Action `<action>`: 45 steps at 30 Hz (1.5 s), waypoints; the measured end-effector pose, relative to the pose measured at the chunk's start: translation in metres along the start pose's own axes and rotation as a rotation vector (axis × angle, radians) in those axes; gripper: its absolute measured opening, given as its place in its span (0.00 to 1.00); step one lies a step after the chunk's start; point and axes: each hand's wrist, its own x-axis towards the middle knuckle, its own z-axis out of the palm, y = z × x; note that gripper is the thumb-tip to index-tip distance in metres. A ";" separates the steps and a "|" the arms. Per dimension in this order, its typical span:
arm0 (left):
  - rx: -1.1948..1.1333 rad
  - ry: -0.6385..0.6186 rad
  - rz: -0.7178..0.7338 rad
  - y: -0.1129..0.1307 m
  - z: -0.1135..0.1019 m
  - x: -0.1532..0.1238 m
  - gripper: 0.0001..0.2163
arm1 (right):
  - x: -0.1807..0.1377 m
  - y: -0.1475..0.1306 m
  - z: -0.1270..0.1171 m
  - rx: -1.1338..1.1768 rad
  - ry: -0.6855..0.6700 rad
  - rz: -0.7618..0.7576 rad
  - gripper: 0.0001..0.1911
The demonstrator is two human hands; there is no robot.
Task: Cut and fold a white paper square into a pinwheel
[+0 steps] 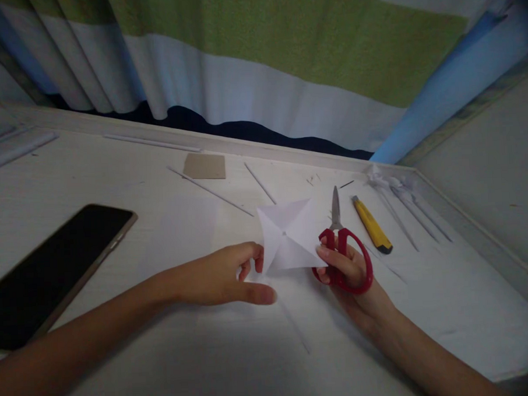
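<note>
A white paper square (287, 241) with creases running to its corners and a small hole at its middle is held up above the table. My right hand (350, 267) pinches its lower right corner between thumb and finger. The same hand carries red-handled scissors (336, 218), blades closed and pointing away from me. At the square's left edge is my left hand (239, 275), thumb and fingers apart, with the fingertips close to the paper. Whether those fingertips touch it I cannot tell.
Right of the scissors lies a yellow utility knife (372, 223), then several thin white sticks (415, 212). Farther back are a cardboard piece (205, 166) and a thin white rod (211, 191). A dark phone (61, 271) rests at left. A curtain (249, 64) hangs behind the table.
</note>
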 end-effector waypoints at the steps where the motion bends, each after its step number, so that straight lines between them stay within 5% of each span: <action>1: 0.009 0.004 -0.027 0.001 0.002 0.000 0.19 | -0.001 -0.001 0.001 0.014 0.008 -0.004 0.14; 12: -0.550 -0.031 -0.010 0.010 0.017 0.003 0.09 | -0.010 0.002 0.004 -0.063 -0.036 0.033 0.15; 19: -0.531 -0.003 0.042 0.011 0.033 0.000 0.08 | -0.021 0.007 0.011 -0.186 -0.066 0.015 0.16; 24: -0.332 0.031 0.016 0.010 0.037 0.000 0.17 | -0.024 0.007 0.010 -0.288 -0.108 -0.018 0.16; 29: -0.319 -0.004 -0.080 0.004 0.040 0.003 0.22 | -0.026 0.004 0.008 -0.338 -0.267 -0.014 0.16; 34: -0.463 0.222 -0.114 0.002 0.034 0.007 0.24 | -0.026 0.008 0.001 -0.221 -0.469 -0.024 0.18; 38: -0.608 0.380 0.004 0.005 0.026 0.005 0.20 | -0.026 0.011 -0.003 -0.148 -0.584 0.035 0.21; 45: -0.688 0.473 0.174 0.004 0.022 -0.002 0.20 | -0.023 0.011 -0.004 -0.172 -0.725 0.138 0.22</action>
